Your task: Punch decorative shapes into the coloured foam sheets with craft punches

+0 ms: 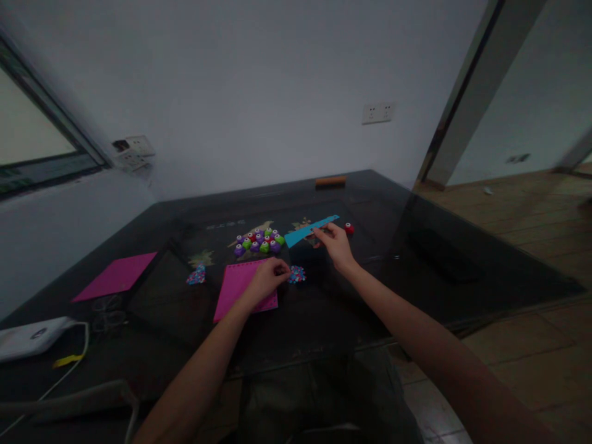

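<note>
My right hand [337, 246] pinches a long flat blue strip [305, 232], tilted with its narrow end up to the right. Over the right side of a pink notebook [238, 287] with punched holes along its top edge is my left hand [269, 277], its fingers curled together. Their tips reach a small pile of blue, white and red bits [297, 274]; whatever they hold is too small to make out. Beyond the notebook sits a cluster of purple, green and red toys with eyes [259, 240]. One red toy [349, 229] lies apart, past my right hand.
Another pile of bits [197, 275] lies left of the notebook. A pink sheet [118, 275] and a white device with a cable [37, 338] are further left on the dark table [370, 314]. A brown stick [330, 182] lies near the wall.
</note>
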Motion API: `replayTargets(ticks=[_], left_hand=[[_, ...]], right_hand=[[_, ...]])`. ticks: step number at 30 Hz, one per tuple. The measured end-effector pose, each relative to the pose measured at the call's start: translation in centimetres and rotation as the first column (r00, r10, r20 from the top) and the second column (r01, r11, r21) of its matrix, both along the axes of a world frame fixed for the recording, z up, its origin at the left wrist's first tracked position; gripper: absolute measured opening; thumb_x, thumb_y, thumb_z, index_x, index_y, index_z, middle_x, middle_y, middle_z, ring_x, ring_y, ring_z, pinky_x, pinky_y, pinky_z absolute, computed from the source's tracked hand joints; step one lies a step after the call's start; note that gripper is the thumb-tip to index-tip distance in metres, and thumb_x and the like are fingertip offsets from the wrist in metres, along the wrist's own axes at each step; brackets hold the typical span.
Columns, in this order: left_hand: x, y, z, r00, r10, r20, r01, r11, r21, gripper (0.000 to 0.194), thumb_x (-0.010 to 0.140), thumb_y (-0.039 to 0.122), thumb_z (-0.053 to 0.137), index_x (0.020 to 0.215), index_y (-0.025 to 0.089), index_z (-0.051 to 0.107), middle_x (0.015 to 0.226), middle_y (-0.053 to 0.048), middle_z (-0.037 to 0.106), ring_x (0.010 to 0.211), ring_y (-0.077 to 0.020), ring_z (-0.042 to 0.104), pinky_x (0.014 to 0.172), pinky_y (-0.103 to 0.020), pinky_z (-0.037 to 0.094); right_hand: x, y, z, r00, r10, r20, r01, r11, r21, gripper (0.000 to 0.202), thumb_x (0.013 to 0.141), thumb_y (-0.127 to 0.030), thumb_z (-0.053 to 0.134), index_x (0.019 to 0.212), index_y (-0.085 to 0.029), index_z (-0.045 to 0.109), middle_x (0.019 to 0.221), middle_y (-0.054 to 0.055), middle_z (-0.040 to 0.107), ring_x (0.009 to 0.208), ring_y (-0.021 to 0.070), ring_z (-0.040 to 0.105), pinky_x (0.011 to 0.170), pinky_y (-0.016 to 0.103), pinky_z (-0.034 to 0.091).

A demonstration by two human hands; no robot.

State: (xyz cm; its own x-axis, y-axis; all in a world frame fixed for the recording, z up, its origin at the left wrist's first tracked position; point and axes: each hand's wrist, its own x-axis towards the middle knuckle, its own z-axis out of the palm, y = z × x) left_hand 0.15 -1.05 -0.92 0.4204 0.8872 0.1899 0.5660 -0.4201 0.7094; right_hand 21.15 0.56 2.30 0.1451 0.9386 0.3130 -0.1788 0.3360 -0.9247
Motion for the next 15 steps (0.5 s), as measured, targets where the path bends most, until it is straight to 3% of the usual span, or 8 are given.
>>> replayTargets(ticks=[10, 15], left_hand=[[0.55, 0.0, -0.73, 0.998, 0.037, -0.055, -0.033, 0.997, 0.07, 0.005, 0.074, 0.016, 0.061, 0.078, 0.017, 0.063, 0.077, -0.002, 0.061, 0.076, -0.0167, 0.057, 0.067, -0.027, 0.042], [0.37, -0.2, -0.14, 0.999, 0.035, 0.013, -0.036, 0.999, 0.037, 0.009, 0.074, 0.02, 0.06, 0.081, 0.017, 0.064, 0.081, -0.004, 0.062, 0.079, -0.018, 0.058, 0.071, -0.028, 0.044]], right_hand=[[-0.08, -0.14, 0.02, 1.0, 0.004, 0.003, -0.004, 1.0, 0.011, 0.033, 0.064, -0.047, 0.071, 0.071, -0.018, 0.057, 0.07, 0.003, 0.066, 0.069, 0.0193, 0.065, 0.049, 0.026, 0.049], [-0.08, -0.25, 0.13, 1.0, 0.008, 0.01, -0.008, 1.0, -0.009, 0.034, 0.064, -0.049, 0.07, 0.072, -0.019, 0.057, 0.072, 0.003, 0.066, 0.071, 0.0201, 0.065, 0.051, 0.027, 0.049]])
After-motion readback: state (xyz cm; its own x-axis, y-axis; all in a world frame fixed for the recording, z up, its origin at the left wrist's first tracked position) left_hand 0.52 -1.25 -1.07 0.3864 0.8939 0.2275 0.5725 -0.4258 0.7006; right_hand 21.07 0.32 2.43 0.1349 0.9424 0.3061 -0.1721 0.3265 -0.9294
